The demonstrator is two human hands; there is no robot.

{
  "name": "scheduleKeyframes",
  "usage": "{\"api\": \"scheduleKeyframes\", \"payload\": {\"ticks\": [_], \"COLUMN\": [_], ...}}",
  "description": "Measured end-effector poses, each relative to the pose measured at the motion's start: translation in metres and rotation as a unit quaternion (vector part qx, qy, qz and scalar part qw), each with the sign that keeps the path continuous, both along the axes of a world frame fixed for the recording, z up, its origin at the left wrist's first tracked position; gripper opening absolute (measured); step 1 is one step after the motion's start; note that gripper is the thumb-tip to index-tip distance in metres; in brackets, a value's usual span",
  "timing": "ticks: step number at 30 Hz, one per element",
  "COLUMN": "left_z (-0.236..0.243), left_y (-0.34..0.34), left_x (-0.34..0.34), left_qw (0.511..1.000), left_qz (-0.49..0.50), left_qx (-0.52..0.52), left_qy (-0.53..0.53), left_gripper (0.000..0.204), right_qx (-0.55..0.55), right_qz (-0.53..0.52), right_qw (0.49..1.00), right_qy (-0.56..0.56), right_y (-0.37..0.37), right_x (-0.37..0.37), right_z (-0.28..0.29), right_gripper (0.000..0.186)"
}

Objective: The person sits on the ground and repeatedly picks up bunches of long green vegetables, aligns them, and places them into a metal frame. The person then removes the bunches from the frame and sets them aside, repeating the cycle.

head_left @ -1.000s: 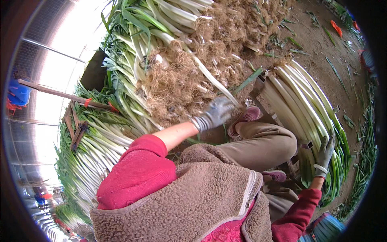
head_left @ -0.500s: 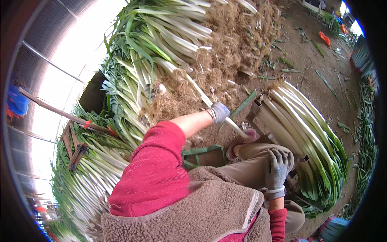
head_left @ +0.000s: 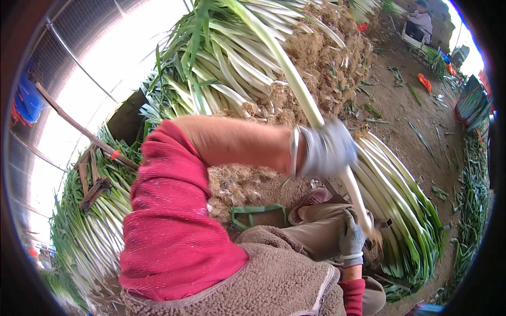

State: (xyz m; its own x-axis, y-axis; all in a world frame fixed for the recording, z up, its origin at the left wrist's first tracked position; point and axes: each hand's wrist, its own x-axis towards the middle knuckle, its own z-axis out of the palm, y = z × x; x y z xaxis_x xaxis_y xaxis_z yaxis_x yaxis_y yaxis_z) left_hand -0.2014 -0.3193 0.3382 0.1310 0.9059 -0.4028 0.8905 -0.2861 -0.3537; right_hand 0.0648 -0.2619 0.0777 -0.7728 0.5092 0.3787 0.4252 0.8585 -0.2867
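Note:
My left hand (head_left: 327, 150), in a grey glove and blurred, grips a long leek (head_left: 300, 87) that runs from the top of the view down to its root end beside my knee. My right hand (head_left: 352, 237), also gloved, is at that root end, its fingers curled and partly hidden behind the stalk; what they hold is unclear. Just right of both hands, a thick bundle of leeks (head_left: 398, 195) rests in a metal rack. A large pile of loose leeks (head_left: 234, 73) with tangled roots lies ahead.
More leeks (head_left: 89, 237) are heaped at the left beside a wooden pole (head_left: 95, 134). A green strap (head_left: 255, 209) lies near my shoe. A person (head_left: 419, 21) sits at the top right. Scattered leaves and an orange scrap (head_left: 424, 82) lie on the dirt ground (head_left: 432, 147).
My left hand took hold of a leek and has raised it rightward across the view. My right hand left the bundle for my knee and is now by the leek's root end.

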Motion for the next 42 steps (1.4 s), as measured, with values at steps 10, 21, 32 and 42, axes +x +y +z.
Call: {"api": "scheduleKeyframes", "payload": {"ticks": [10, 21, 32, 42], "left_z": [-0.014, -0.130, -0.115, -0.117], "left_y": [-0.043, -0.072, -0.053, -0.010], "left_x": [-0.325, -0.380, -0.401, -0.412], "left_qw": [0.930, 0.943, 0.896, 0.954], "left_qz": [0.260, 0.302, 0.158, 0.280], "left_qx": [0.164, 0.111, 0.399, 0.100], "left_qy": [0.202, 0.088, -0.117, 0.023], "left_gripper": [0.026, 0.025, 0.060, 0.069], "right_qx": [-0.024, -0.047, -0.046, -0.018], "right_qz": [-0.006, -0.004, 0.023, -0.011], "right_qw": [0.999, 0.996, 0.996, 0.998], "right_qy": [-0.043, -0.071, -0.073, -0.059], "right_y": [0.003, 0.002, 0.003, -0.004], "right_x": [-0.017, -0.040, -0.061, -0.063], "right_z": [0.017, 0.016, 0.016, 0.024], "right_gripper": [0.034, 0.036, 0.036, 0.031]}}
